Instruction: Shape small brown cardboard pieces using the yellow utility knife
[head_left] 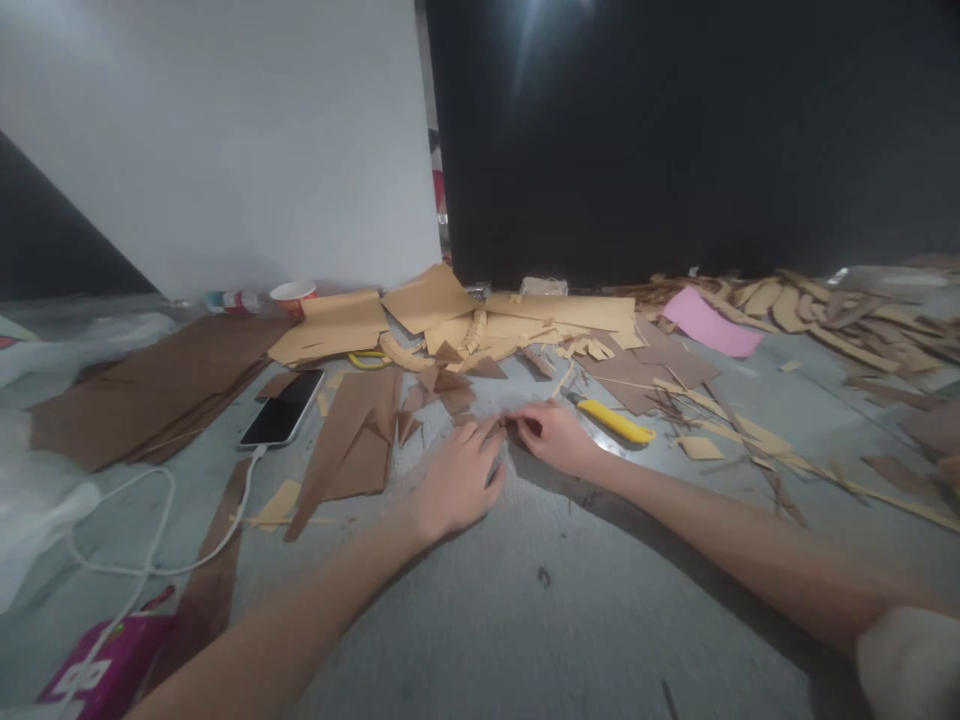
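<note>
Just beyond the middle of the table, my left hand (461,482) and my right hand (559,438) meet at the fingertips. The right thumb and index finger form a pinch. On the left, the fingers are bent inward and pressed together near the same spot. Something small and brownish seems to lie between the fingertips, too small and blurred to name. A yellow-handled cutter (616,422) rests right of my right hand. Folded brown paper (349,450) lies left of my left hand, with small brown paper triangles (450,385) beyond it.
A phone (283,410) charges on a white cable (166,510) near a magenta box (112,660). Large brown sheets (165,385), tan paper (337,322), a paper cup (293,293), a pink sheet (711,322) and a heap of paper strips (832,310) line the back.
</note>
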